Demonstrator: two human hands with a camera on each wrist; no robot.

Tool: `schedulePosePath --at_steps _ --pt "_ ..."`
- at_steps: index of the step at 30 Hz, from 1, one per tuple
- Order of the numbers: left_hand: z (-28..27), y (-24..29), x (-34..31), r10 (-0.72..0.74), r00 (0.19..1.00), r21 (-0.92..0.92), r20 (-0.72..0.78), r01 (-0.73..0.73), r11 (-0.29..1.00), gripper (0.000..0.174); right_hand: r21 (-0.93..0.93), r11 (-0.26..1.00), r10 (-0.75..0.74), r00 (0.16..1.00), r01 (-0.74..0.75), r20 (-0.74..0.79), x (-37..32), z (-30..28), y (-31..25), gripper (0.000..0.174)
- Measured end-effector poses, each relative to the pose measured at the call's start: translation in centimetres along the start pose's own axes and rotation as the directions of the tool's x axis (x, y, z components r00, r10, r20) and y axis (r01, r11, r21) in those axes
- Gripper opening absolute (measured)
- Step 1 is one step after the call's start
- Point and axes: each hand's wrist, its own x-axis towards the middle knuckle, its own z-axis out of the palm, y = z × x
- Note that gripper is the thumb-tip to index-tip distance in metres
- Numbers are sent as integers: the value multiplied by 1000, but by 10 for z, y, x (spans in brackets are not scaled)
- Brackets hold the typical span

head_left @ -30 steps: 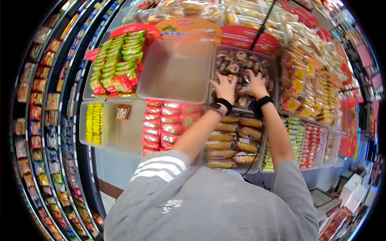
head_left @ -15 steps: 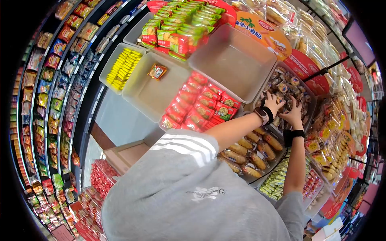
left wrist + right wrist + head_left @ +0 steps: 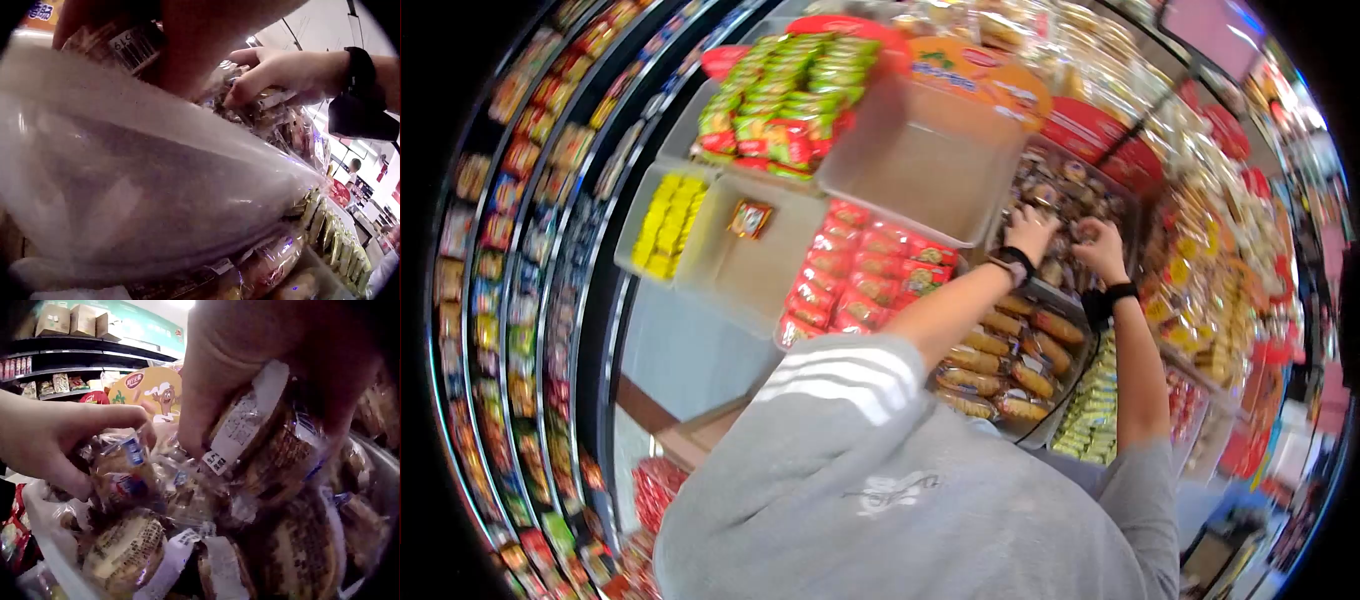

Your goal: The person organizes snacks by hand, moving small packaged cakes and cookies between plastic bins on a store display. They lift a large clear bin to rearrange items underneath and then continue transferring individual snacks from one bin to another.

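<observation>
In the head view both hands are down in a clear plastic bin (image 3: 1140,200) of small wrapped round pastries (image 3: 1040,180). My left hand (image 3: 1031,232) is at the bin's left side. Seen from the right wrist, its thumb and fingers hold a wrapped pastry with a blue label (image 3: 125,472). My right hand (image 3: 1102,250) works just to the right. It grips a wrapped round pastry with a white printed strip (image 3: 269,450) above the others. Its palm and part of its fingers are dark at the edge of that view.
Left of the bin stands a bare plastic bin (image 3: 920,150). Red snack packets (image 3: 865,270) and long wrapped rolls (image 3: 1000,360) lie in nearer bins. Green packets (image 3: 790,100) fill one farther left. Bagged breads (image 3: 1200,270) are stacked at the right, and tall snack shelves (image 3: 540,270) run along the left.
The head view has swung, shifting the bins about. Both hands stay in the pastry bin. The fingers, spread over the pastries earlier, are now drawn in, and each hand holds a pastry.
</observation>
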Motion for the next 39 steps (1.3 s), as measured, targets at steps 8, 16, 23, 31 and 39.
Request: schedulePosePath --at_steps 8,16,23,31,39 --pt "-15 -4 2 158 957 -22 -242 -168 986 32 150 987 96 970 -63 -222 -16 -38 -20 28" --pt "-115 -85 -23 113 936 -64 -334 -142 988 46 287 925 -189 957 249 -219 18 -4 -116 37" --pt "-110 -160 -37 -122 980 265 -158 161 951 23 102 992 77 996 -73 -39 39 149 -193 50" --pt "-98 -159 -25 -158 975 346 154 97 933 35 25 999 20 939 -31 344 36 181 -154 45" --pt "-91 -80 -10 161 979 207 -124 -133 969 52 -270 957 66 986 -106 -153 -12 7 -73 93"
